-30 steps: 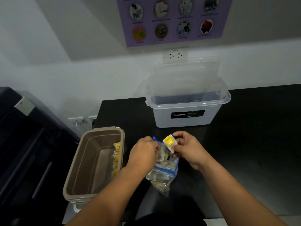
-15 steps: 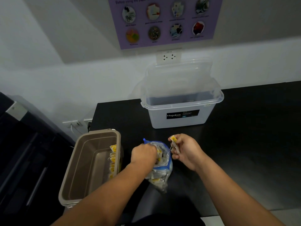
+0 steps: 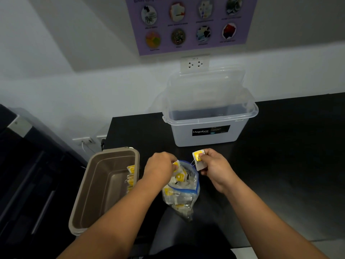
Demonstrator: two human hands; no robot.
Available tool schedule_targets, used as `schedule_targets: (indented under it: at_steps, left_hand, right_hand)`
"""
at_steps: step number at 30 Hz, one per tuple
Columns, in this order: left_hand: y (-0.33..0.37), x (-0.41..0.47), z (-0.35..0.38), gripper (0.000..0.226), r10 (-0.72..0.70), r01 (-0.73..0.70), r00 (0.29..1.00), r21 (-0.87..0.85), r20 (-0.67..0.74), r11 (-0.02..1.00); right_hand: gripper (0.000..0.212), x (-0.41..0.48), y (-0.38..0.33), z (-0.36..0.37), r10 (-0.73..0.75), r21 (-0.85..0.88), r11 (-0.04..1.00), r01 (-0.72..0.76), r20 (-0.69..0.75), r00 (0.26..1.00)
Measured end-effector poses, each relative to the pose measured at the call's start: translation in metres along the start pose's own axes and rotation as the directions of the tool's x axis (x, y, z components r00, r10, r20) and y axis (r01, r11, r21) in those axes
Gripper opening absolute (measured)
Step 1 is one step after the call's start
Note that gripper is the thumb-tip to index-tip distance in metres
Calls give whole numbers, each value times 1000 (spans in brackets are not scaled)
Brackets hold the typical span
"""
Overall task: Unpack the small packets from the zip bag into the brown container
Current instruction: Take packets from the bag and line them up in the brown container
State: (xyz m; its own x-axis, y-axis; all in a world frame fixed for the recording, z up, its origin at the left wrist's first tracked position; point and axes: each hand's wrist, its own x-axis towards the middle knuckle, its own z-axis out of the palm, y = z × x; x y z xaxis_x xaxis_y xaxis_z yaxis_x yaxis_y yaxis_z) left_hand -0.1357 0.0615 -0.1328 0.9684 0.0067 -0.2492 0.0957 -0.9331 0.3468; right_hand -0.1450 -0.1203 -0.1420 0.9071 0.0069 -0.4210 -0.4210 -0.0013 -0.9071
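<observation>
A clear zip bag [image 3: 182, 193] with a blue seal lies on the black table, full of small white and yellow packets. My left hand [image 3: 160, 168] is at the bag's mouth and pinches a packet [image 3: 175, 163] there. My right hand [image 3: 212, 165], just right of the bag, holds a white packet with a yellow label [image 3: 198, 158] clear of the bag. The brown container [image 3: 89, 199] stands open at the table's left edge, with several yellow packets [image 3: 130, 176] stacked against its right inner wall.
A translucent Megabox tub [image 3: 209, 126] with its lid raised stands behind the hands against the wall. A dark machine [image 3: 22, 174] sits left of the table, below its level. The black table [image 3: 289, 165] extends to the right.
My right hand has turned the yellow-labelled packet face up and lifted it slightly away from the bag. My left hand stays at the bag's mouth.
</observation>
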Motion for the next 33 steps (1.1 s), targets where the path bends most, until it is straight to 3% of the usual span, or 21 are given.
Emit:
schedule_targets:
  at_steps: [3,8,15,20,25,29,33]
  left_hand:
    - [-1,-2,-9,15,-17,19,1000,-73,20,997]
    - [-6,-10,-18,6,99,-102,995,-150,-31,983]
    - [-27,-24,-62,8,133,-175,965,-177,-226,968]
    - [-65,-40,-108,6,142,-194,946,-157,-291,968]
    - [-108,-61,-133,7,196,-208,966,-50,-171,977]
    - [-137,-72,-125,6,225,-225,974,34,8,974]
    - [-153,-73,-100,6,212,-231,958,81,195,969]
  right_hand:
    - [14,1,0,2,-8,-4,1000,8,-6,1000]
    - [12,1,0,3,-21,19,1000,21,-1,1000]
    - [9,-2,-6,19,-90,105,990,92,-20,996]
    - [3,-11,-18,52,-191,70,979,189,17,981]
    - [5,-23,-20,85,-244,-29,969,246,63,968]
    - [4,-38,-16,102,-273,-127,948,291,141,952]
    - [7,-47,-9,112,-279,-206,931,301,126,952]
